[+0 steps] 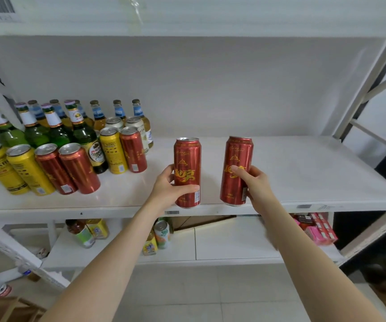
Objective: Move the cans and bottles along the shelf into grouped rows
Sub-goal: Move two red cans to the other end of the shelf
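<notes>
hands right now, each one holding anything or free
Left hand: grips a red can at the shelf's front edge.
Right hand: grips another red can beside it.

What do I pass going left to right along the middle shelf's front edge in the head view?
In order: outer yellow can → inner yellow can → first red can → second red can → left hand → left-held red can → right-held red can → right hand.

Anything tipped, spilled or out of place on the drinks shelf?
Nothing tipped or spilled. Sorting just looks unfinished: the left hand grips the left red can, the right hand the right red can, both away from the cluster.
</notes>
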The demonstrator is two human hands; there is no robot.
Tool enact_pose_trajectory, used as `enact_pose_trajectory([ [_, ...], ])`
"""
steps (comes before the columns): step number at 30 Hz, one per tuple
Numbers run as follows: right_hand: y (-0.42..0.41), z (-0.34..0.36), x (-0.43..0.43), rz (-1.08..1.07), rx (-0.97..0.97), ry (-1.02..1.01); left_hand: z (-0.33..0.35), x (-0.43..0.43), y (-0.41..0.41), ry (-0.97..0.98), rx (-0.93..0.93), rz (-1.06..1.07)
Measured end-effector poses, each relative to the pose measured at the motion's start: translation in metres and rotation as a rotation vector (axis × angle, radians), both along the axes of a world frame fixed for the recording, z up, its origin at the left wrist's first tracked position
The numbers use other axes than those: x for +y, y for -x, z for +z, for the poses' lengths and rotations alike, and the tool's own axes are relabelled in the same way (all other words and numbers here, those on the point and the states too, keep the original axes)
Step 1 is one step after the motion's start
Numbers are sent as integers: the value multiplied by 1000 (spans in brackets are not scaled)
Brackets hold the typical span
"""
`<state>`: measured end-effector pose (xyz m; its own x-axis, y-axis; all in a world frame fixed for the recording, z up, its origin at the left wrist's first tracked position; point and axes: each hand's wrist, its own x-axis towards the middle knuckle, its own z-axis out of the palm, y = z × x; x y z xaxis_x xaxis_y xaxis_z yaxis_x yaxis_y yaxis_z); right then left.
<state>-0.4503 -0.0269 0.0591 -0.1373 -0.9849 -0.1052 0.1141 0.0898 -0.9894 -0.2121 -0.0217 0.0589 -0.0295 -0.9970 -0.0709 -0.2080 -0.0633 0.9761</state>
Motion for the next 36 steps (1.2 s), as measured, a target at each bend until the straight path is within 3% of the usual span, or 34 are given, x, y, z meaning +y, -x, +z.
enact_pose_trajectory([
  [13, 143, -10, -20, -83, -53, 57, 7, -40, 148, 52, -12, -116],
  [26, 336, 7, -12, -71, 1, 45, -1, -39, 349, 14, 46, -87],
  [36, 415, 2, -72, -89, -22, 68, -1, -117, 433, 41, 20, -154],
])
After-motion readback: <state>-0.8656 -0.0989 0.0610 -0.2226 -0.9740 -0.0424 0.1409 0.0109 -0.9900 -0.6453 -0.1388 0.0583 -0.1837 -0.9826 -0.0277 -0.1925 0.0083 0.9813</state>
